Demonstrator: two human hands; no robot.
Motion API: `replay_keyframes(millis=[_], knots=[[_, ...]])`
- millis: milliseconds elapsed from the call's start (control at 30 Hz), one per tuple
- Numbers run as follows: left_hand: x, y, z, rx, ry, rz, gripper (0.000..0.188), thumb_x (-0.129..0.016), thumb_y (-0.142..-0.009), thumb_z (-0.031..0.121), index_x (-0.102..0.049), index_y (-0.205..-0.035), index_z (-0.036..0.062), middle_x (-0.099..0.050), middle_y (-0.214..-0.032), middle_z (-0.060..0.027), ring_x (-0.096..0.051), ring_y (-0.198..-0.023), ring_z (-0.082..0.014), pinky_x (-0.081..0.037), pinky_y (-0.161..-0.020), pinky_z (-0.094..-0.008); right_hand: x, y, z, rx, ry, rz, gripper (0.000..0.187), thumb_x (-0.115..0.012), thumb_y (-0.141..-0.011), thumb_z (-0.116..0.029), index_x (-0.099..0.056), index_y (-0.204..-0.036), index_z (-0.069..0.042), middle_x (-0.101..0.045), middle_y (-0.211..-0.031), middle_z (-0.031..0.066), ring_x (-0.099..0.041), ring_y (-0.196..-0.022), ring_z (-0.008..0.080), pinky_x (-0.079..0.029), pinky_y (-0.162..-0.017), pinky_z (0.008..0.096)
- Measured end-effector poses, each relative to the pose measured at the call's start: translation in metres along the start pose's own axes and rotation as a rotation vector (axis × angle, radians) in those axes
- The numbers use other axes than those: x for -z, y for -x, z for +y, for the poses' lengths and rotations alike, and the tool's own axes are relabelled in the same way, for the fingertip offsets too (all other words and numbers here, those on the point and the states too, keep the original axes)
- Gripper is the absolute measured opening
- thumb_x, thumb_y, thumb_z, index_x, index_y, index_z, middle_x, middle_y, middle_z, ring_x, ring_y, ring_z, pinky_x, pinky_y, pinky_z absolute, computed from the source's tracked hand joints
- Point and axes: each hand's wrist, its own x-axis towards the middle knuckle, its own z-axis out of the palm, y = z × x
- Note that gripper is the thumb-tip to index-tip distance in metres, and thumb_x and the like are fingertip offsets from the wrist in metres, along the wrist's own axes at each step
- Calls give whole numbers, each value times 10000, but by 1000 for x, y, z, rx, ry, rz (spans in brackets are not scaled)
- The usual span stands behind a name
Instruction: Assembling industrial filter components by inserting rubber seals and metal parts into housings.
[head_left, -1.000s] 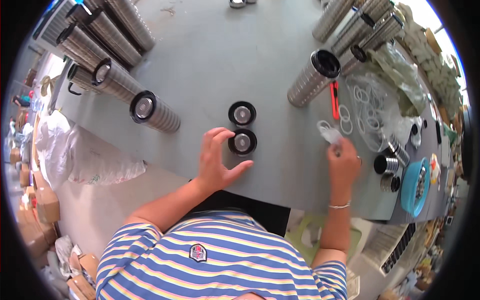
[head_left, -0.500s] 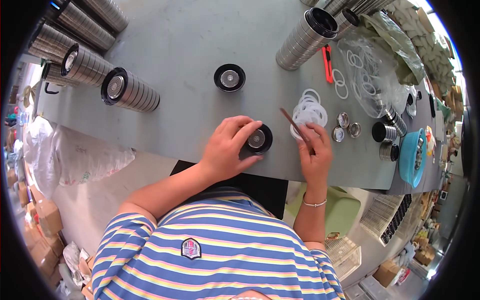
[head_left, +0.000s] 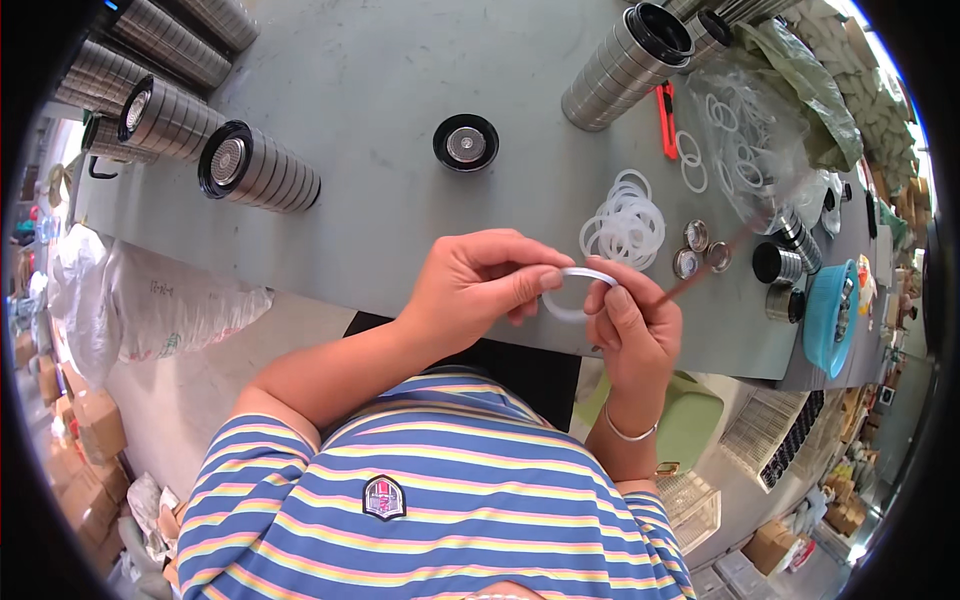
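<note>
Both hands hold one white rubber sealing ring (head_left: 578, 293) above the near edge of the grey table (head_left: 380, 150). The left hand (head_left: 480, 285) pinches the ring's left side between thumb and forefinger. The right hand (head_left: 632, 325) grips the right side and also holds a thin brown stick (head_left: 710, 268) that points away to the right. Held at two opposite points, the ring stays open and roughly flat.

A heap of identical white rings (head_left: 625, 222) lies just beyond the hands, within short reach. A black round cap with a metal centre (head_left: 466, 142) stands alone farther out. Ribbed metal cylinder stacks (head_left: 258, 168) lie on their sides at the far left, and another (head_left: 625, 65) lies at the far right, beside a red utility knife (head_left: 667, 120).
</note>
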Motion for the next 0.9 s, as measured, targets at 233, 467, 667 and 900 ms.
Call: replay_keyframes(millis=[233,467,667,900], knots=[[-4,20,14,-135,61,-45,141,-738,-948,-81,-775,-1080,-49,-726,-971,-109,-712,-737,-132,-599,-649,-245,-22,16,-5,248,79,182,127,-796,-901,59,-740,-1009,26,-722,-978,130,-564,-688,67,-437,-584,195],[17,10,16,-493,-431,-31,109,-772,-926,-63,-783,-1013,1,-738,-941,-51,-690,-756,-73,-561,-647,-223,-13,4,4,365,346,132,228,-813,-818,132,-752,-979,-19,-628,-936,44,-496,-698,48,-372,-603,198],[60,-12,-20,-921,-1038,-9,221,-796,-764,-15,-790,-945,111,-745,-968,-25,-728,-852,-235,-601,-690,-333,14,-25,48,555,844,-126,240,-833,-825,74,-815,-1013,-74,-667,-914,20,-531,-661,80,-388,-541,242],[58,3,-40,-811,-1137,-20,221,-833,-765,95,-779,-978,127,-735,-1091,-19,-697,-1005,-236,-604,-792,-358,29,-20,44,440,411,12,149,-636,-945,-82,-764,-972,-10,-630,-997,45,-537,-688,129,-421,-622,245]])
